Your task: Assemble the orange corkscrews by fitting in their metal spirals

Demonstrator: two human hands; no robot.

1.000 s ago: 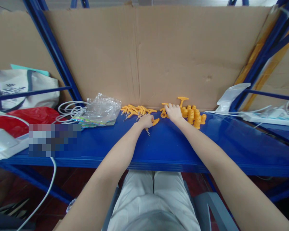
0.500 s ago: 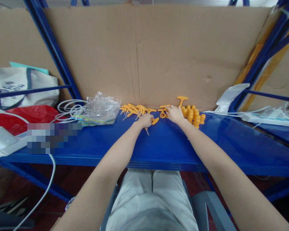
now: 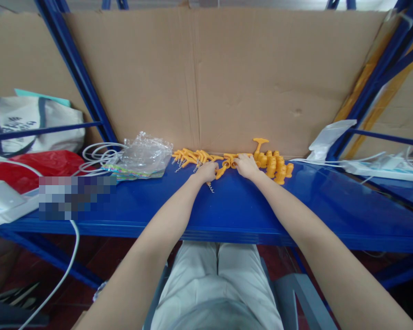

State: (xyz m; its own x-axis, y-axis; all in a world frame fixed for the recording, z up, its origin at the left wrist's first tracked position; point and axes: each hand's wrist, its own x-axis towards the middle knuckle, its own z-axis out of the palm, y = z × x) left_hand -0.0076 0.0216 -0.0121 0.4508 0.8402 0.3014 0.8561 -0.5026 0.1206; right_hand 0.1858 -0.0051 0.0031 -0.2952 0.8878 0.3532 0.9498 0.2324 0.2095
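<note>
My left hand [image 3: 206,171] is closed around a corkscrew [image 3: 222,171]. Its yellow handle sticks out to the right of the fingers, and its metal spiral points down toward me. Just to the right, my right hand [image 3: 247,166] has its fingers bent over a yellow ring-shaped piece [image 3: 233,164]; part of the piece is hidden by the fingertips. A second yellow ring [image 3: 226,163] lies between the two hands. Behind my left hand, several corkscrews [image 3: 189,156] with yellow handles lie in a row. Several chunky yellow pieces [image 3: 276,166] are lined up beyond my right hand.
A yellow T-shaped handle [image 3: 260,144] stands against the cardboard [image 3: 227,82] at the back. Left on the blue table [image 3: 227,215] are clear plastic bags [image 3: 144,156], white cables [image 3: 92,156] and a red bag [image 3: 37,167]. A white power strip [image 3: 382,169] lies at right.
My right hand has shifted slightly left, toward my left hand, to the ring piece. The corkscrew's handle in my left hand has turned to a steeper tilt.
</note>
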